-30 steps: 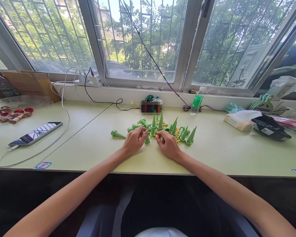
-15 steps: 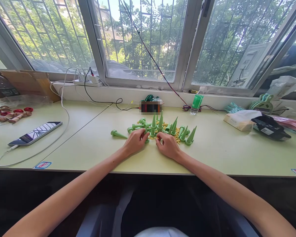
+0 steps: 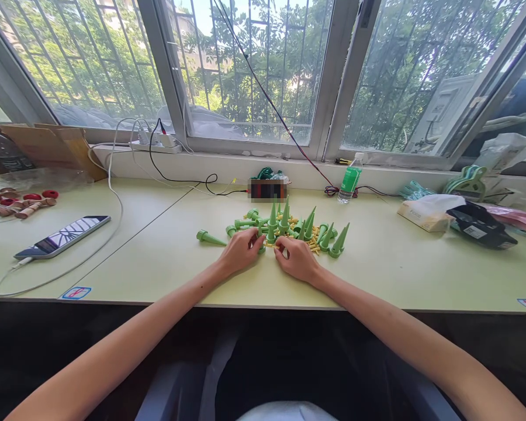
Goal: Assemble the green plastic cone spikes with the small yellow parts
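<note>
Several green plastic watering spikes (image 3: 284, 221) stand or lie in a cluster on the desk, with small yellow pegs (image 3: 314, 242) scattered among them. At the cluster's near left side, my left hand (image 3: 242, 250) is closed around one green spike (image 3: 261, 248), its cap end low by the fingertips and much of it hidden. My right hand (image 3: 298, 257) faces it, thumb and fingers pinched on a small yellow peg (image 3: 270, 245) that points toward the left hand. Just beyond the fingertips stands an upright spike (image 3: 272, 223). A single spike (image 3: 211, 238) lies on its side left of my left hand.
On the left of the pale desk (image 3: 158, 257) lie a phone (image 3: 63, 237) on a white cable and wooden toys (image 3: 30, 204). A bottle (image 3: 349, 180) with a green label stands behind the spikes. Right of it are a tissue box (image 3: 425, 215) and a black package (image 3: 482, 225).
My right hand has shifted slightly left, toward my left hand, with the yellow peg at its fingertips. My left hand stays in place on the green spike.
</note>
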A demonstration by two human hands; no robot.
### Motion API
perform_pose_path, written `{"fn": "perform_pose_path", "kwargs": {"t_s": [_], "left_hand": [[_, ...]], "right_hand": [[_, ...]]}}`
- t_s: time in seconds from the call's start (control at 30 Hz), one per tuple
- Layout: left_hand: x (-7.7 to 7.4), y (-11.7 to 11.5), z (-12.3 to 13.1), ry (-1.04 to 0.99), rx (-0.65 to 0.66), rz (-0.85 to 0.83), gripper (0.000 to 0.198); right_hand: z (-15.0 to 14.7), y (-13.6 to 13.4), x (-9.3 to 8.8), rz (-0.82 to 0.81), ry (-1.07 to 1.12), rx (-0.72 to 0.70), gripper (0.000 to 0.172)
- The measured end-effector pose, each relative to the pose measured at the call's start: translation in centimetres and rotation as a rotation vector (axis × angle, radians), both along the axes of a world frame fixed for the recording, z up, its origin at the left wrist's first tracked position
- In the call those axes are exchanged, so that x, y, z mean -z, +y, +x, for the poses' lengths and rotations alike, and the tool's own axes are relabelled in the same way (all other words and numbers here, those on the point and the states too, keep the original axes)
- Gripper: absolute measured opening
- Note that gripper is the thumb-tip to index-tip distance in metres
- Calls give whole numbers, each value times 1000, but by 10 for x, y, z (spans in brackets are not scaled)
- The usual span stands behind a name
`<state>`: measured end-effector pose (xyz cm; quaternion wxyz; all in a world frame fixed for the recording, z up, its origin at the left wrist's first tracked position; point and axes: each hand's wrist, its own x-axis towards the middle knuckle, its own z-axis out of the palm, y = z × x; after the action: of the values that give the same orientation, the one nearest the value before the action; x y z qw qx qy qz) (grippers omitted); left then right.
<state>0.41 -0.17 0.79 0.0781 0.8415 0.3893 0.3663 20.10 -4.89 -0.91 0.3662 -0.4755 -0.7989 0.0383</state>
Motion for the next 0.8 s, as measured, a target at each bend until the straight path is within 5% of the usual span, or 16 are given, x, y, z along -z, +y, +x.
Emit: {"fn": "perform_pose_path", "kwargs": {"t_s": [0.8], "left_hand": [[-1,-2,0,42,70,1,36]], "right_hand": [[0,2,-3,-30,1,-38,6]]}}
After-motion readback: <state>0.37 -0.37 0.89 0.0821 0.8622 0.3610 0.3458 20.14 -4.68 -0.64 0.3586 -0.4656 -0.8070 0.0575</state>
